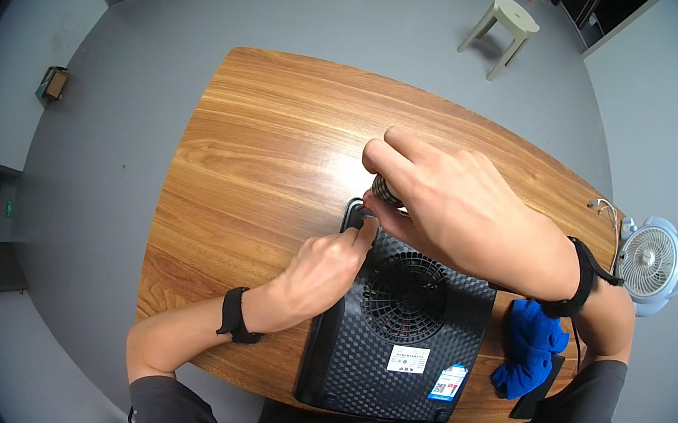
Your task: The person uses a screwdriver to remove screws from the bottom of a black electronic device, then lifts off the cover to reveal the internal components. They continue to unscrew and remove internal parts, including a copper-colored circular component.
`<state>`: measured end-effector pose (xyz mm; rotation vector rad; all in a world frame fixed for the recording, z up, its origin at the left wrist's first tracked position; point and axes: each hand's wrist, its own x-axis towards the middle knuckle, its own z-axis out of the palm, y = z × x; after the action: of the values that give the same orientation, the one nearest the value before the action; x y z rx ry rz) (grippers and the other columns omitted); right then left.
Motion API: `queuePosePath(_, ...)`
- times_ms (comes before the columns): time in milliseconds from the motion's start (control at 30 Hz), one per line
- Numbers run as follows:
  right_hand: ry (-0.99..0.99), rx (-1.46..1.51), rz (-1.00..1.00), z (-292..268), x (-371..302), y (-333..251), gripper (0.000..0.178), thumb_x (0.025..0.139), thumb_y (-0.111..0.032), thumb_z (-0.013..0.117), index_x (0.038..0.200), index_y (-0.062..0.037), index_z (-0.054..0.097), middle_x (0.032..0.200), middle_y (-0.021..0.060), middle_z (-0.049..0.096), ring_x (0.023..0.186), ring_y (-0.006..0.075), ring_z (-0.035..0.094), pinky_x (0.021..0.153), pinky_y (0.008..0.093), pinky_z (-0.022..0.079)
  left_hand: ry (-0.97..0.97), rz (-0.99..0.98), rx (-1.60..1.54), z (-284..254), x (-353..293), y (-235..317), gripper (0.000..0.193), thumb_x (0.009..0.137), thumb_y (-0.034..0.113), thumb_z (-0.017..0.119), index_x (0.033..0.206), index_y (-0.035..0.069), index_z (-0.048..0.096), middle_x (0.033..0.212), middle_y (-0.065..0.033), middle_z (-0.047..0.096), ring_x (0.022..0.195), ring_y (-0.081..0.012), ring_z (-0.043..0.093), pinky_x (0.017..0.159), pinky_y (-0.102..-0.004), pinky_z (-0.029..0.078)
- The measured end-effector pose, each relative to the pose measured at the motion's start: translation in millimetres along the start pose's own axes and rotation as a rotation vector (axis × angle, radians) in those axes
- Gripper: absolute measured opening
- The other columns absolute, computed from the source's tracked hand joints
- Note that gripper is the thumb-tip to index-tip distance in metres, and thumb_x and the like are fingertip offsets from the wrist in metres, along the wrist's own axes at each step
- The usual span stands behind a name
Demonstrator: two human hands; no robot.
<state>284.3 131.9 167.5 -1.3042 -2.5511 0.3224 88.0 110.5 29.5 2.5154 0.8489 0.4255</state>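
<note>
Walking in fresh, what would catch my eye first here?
Probably the flat black plastic device with a round grille, below centre. The left grip is at its far-left corner; the right grip holds a dark ridged object. To the right are a bright blue cloth and a pale blue round fan.

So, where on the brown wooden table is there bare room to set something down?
The table is bare between its left edge and the left hand, and beyond the right hand toward the far edge. The near side is crowded with the black textured device and, right of it, the crumpled blue cloth.
</note>
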Motion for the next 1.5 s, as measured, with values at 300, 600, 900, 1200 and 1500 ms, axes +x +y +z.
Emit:
queuePosePath(300, -0.053, -0.019, 0.08, 3.5, 2.7, -0.3, 0.029, 0.089, -0.016, 0.072, 0.104, 0.0004, 0.053, 0.095, 0.0165, 0.061, 0.073, 0.0339, 0.065, 0.059, 0.0422, 0.051, -0.014, 0.004, 0.026, -0.6, -1.5, 0.0, 0.049, 0.084, -0.005, 0.056, 0.132, -0.013, 0.049, 0.082, -0.0201, 0.064, 0.071, -0.035, 0.071, 0.06, -0.0421, 0.06)
queuePosePath(600, -0.071, 0.037, 0.097, -2.3, 1.8, -2.4, 0.026, 0.088, -0.011, 0.069, 0.105, 0.0006, 0.052, 0.102, 0.0157, 0.058, 0.075, 0.0323, 0.065, 0.06, 0.0409, 0.051, 0.005, 0.014, 0.021, -0.3, -2.3, 0.2, 0.045, 0.085, -0.006, 0.056, 0.129, -0.012, 0.051, 0.083, -0.0201, 0.064, 0.07, -0.0347, 0.071, 0.059, -0.042, 0.06)
queuePosePath(900, 0.187, 0.051, -0.021, 5.1, 2.2, -5.0, 0.026, 0.089, -0.015, 0.072, 0.102, 0.0007, 0.055, 0.093, 0.0152, 0.06, 0.071, 0.0326, 0.064, 0.061, 0.0403, 0.052, -0.012, 0.059, 0.031, -2.2, -8.3, -1.6, 0.044, 0.084, -0.006, 0.057, 0.127, -0.011, 0.053, 0.084, -0.0182, 0.063, 0.071, -0.0337, 0.071, 0.06, -0.0404, 0.06)
queuePosePath(1200, 0.082, 0.043, 0.076, 8.8, 15.9, -9.1, 0.029, 0.089, -0.018, 0.073, 0.102, 0.0025, 0.057, 0.096, 0.0173, 0.063, 0.076, 0.0357, 0.065, 0.065, 0.043, 0.054, 0.005, 0.056, 0.002, -2.1, -14.2, -2.8, 0.042, 0.09, 0.004, 0.063, 0.129, -0.006, 0.053, 0.081, -0.0182, 0.064, 0.071, -0.0345, 0.069, 0.059, -0.0417, 0.058)
queuePosePath(1500, 0.104, 0.201, 0.112, 11.7, 4.6, -0.5, 0.031, 0.09, -0.02, 0.074, 0.102, 0.0034, 0.057, 0.092, 0.0214, 0.065, 0.08, 0.0392, 0.066, 0.068, 0.0431, 0.054, 0.036, 0.019, 0.001, 4.0, -16.4, -7.2, 0.038, 0.092, 0.012, 0.067, 0.127, -0.002, 0.057, 0.083, -0.0195, 0.067, 0.074, -0.0372, 0.069, 0.061, -0.0449, 0.056)
